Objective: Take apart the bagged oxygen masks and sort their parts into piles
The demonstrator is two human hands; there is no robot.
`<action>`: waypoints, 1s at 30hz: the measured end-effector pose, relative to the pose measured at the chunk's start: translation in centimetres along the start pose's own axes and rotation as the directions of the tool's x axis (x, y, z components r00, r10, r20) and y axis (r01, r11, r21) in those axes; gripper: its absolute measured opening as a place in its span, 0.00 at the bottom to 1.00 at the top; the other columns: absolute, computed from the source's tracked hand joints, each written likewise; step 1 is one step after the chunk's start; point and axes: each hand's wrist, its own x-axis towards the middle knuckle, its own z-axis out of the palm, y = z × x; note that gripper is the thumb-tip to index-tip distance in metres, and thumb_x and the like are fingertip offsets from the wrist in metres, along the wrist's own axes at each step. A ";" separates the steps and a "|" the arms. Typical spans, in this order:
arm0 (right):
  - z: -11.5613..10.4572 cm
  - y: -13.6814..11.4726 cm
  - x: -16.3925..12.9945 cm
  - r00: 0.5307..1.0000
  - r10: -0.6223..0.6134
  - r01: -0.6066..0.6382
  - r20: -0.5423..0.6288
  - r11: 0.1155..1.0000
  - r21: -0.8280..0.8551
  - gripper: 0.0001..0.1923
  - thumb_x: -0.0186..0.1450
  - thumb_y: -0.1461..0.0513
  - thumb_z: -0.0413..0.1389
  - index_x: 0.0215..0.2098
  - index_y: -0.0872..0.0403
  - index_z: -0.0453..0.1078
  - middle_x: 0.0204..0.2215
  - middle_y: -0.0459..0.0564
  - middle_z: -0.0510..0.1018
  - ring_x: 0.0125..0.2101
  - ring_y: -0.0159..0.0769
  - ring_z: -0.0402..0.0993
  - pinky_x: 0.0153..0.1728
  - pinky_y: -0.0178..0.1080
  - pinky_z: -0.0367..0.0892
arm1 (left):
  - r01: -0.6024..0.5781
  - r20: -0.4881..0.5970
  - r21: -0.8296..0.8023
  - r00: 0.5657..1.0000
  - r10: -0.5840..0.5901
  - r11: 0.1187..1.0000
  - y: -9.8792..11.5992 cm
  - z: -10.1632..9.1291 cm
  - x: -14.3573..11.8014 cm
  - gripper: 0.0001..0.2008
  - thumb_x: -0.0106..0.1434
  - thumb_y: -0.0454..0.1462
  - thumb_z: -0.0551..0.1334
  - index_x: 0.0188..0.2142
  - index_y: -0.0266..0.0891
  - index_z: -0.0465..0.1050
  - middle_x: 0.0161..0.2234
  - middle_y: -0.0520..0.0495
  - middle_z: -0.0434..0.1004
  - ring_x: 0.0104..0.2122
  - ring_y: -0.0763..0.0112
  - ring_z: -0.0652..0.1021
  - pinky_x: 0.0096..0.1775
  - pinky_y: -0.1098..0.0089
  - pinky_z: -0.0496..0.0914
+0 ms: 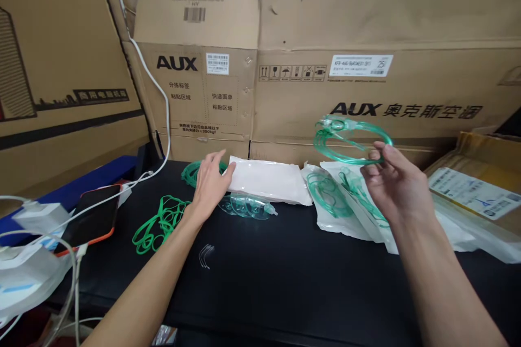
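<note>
Looping left from R hand [393, 179]: tubing [345, 160]

Tubing coil [350, 160], translucent green; straps [166, 218], bright green; masks [246, 206], clear with teal tint; packet [268, 179], plain white; tabletop [285, 271], black; cartons [293, 19], brown, black-lettered; phone [95, 214], black, orange-edged.

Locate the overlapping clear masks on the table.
In the head view, the clear masks lie just left of centre on the black table, along the near edge of the white packet and to the right of the left hand.
</note>
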 end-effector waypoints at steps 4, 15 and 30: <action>-0.2 0.3 -0.1 0.996 0.050 -0.047 0.081 0.998 -0.032 0.06 0.57 0.63 0.67 0.33 0.55 0.79 0.26 0.44 0.72 0.23 0.24 0.64 0.17 0.24 0.63 | -0.220 0.281 0.084 0.941 0.189 0.972 2.4 0.6 0.4 0.20 0.73 0.43 0.57 0.62 0.42 0.70 0.64 0.44 0.68 0.65 0.59 0.67 0.67 0.61 0.57; -0.3 0.3 -0.5 0.971 0.147 -0.137 0.190 0.988 -0.066 0.17 0.52 0.58 0.73 0.37 0.55 0.79 0.25 0.41 0.70 0.19 0.21 0.61 0.15 0.23 0.61 | -0.308 0.758 0.299 0.651 -0.028 0.903 6.9 5.2 5.4 0.16 0.71 0.41 0.63 0.56 0.38 0.72 0.56 0.40 0.74 0.51 0.58 0.78 0.51 0.53 0.75; -2.6 -1.5 -11.7 0.632 0.715 -0.604 0.300 0.697 -0.387 0.14 0.63 0.53 0.67 0.40 0.53 0.77 0.22 0.41 0.69 0.11 0.17 0.55 0.12 0.24 0.52 | -0.163 0.248 -0.198 0.946 0.210 0.967 6.3 -5.8 -6.3 0.13 0.73 0.44 0.59 0.49 0.46 0.80 0.50 0.50 0.82 0.49 0.62 0.80 0.53 0.65 0.71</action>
